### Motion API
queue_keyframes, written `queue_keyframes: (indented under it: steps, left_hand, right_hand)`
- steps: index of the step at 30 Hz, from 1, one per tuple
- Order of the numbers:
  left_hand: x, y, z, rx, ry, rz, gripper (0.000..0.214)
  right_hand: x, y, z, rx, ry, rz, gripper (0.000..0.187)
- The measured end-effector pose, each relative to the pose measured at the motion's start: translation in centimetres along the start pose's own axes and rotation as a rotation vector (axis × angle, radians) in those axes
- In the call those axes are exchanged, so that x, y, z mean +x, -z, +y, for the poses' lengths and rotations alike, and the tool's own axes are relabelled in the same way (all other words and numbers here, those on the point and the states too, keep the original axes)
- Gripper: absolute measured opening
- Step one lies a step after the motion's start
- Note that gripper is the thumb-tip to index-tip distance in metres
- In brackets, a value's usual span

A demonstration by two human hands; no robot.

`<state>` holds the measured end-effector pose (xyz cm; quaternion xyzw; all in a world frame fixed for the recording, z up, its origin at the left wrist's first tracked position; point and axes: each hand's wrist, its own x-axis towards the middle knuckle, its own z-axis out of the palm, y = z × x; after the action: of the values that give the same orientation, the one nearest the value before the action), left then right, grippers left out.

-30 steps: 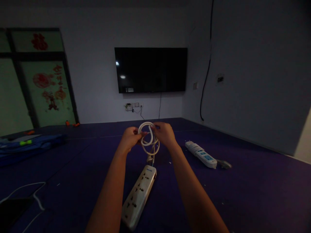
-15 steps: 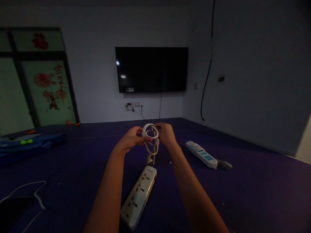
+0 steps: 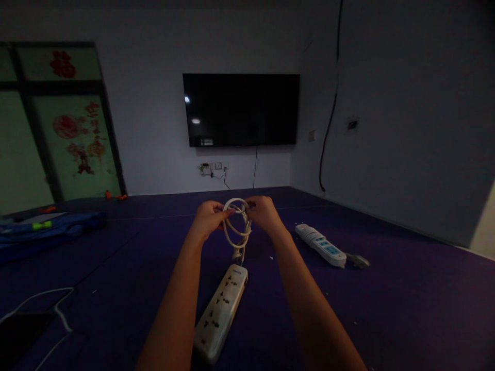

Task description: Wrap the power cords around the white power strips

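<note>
Fingers (image 3: 229,213) of the left hand (image 3: 207,221) and right hand (image 3: 263,212) pinch the white cord (image 3: 246,228) mid-frame, one from each side, probably so its loops don't flop. Its power strip (image 3: 221,312) lies at bottom middle, so the purple floor (image 3: 406,314) likely carries its weight.

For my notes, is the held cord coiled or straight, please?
Coiled: the white cord shows overlapping loops between the left hand and right hand.

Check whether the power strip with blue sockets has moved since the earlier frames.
No. The power strip with blue sockets keeps its place and slant, below the right end of the wall-mounted television.
</note>
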<state>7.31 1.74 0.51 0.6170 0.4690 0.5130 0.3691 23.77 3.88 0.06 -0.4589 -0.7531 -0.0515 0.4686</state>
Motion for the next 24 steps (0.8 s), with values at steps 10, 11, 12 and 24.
queue_keyframes:
  steps: [10,11,12,24]
  left_hand:
    - [1.2,0.8,-1.7,0.114,-0.118,0.191,0.027]
    - [1.2,0.6,-1.6,0.080,-0.123,0.188,0.026]
    - [1.1,0.4,-1.5,0.043,-0.131,0.186,0.026]
    - [0.5,0.4,0.3,-0.565,-0.275,0.300,0.038]
  right_hand:
    - [0.1,-0.4,-1.1,0.033,0.014,-0.034,0.017]
    - [0.1,-0.4,-0.9,0.047,0.008,-0.028,0.017]
    - [0.1,-0.4,-0.7,0.065,0.000,-0.023,0.017]
    - [0.0,-2.8,1.3,0.392,-0.306,-0.174,0.039]
